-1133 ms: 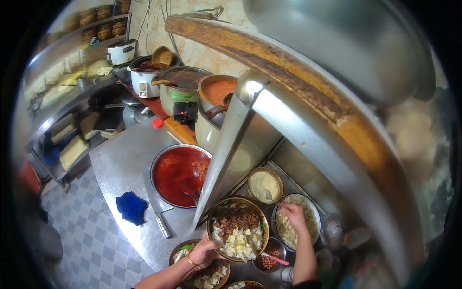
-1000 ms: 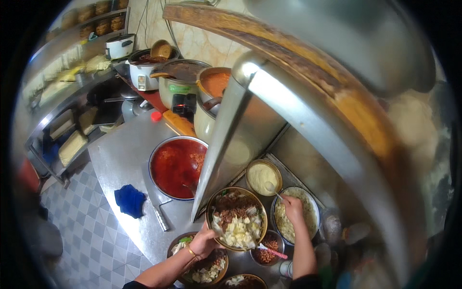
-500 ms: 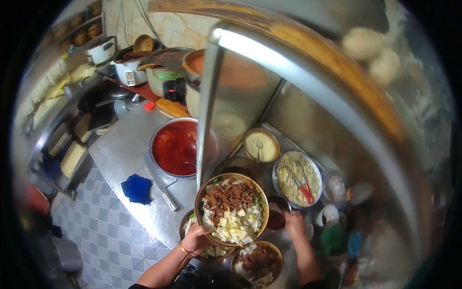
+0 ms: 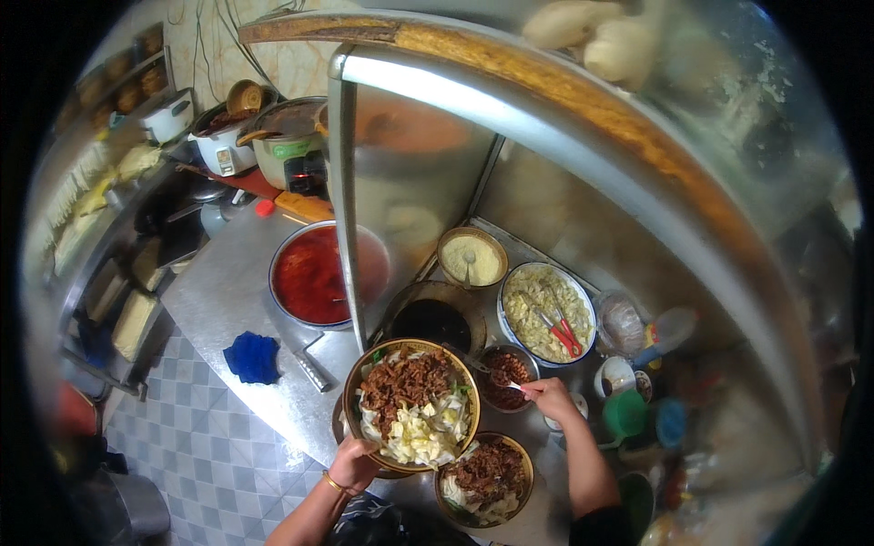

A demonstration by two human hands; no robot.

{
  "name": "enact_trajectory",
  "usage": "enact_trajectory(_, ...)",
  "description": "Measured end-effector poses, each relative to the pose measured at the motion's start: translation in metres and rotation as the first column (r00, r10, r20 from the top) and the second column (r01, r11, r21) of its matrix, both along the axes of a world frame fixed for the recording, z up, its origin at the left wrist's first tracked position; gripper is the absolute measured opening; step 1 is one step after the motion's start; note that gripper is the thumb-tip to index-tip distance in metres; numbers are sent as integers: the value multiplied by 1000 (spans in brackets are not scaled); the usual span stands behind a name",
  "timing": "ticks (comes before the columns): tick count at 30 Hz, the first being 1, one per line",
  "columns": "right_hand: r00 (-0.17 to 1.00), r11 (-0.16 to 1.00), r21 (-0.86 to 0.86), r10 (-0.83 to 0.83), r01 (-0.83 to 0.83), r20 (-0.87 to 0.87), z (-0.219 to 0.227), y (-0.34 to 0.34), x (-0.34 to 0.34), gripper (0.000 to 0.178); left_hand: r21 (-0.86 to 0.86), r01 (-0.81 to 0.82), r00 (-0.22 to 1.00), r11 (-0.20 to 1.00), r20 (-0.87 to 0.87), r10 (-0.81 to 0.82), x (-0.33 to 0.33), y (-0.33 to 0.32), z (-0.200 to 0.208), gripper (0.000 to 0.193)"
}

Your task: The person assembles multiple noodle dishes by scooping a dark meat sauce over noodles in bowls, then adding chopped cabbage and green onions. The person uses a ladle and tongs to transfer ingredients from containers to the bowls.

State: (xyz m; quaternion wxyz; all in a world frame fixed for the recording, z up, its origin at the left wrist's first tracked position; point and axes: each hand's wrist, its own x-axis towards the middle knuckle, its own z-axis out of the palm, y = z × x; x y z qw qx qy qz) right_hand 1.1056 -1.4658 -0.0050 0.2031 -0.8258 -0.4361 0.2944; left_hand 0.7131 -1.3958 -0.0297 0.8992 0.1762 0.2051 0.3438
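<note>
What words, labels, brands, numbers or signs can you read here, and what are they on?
None can be read.
White cooker, front panel: marks too small.
Pale cooker, green label: too blurred.
Its dark control box, lit red: too blurred.
Bowl in the left hand: no lettering visible.
Spoon in the right hand: none visible.

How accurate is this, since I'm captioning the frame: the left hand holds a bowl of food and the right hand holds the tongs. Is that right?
Not quite: the head view shows the right hand holding a spoon, while the tongs lie in the basin. The left hand does hold a bowl of food.
</note>
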Motion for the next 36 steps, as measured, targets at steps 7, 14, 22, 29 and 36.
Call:
enact_trajectory(7, 968, 947, 277, 98, -162, 232, 72, -32, -27, 17, -31, 61, 998, 998, -9, -62, 25, -2, -14, 55)
enact_trajectory(14, 971, 947, 315, -14, -63, 238, -19, 39, -37, 42, -52, 75, 997, 996, 19, -74, 18, 2, -25, 62)
enact_trajectory(22, 641, 703, 260, -351, 662, -682, -37, 118, -89, 29, -8, -26, 1000, 1000, -11, 26, -43, 3, -9, 72)
enact_trajectory(29, 851, 778, 440, -220, 448, -478, -13, 145, -118, 29, -35, -38, 999, 999, -24, 37, -77, 13, -19, 71)
enact_trajectory(36, 938, 777, 535, -207, 331, -280, 32, 92, -114, 25, 4, 24, 999, 1000, -20, -24, -81, 24, -26, 67)
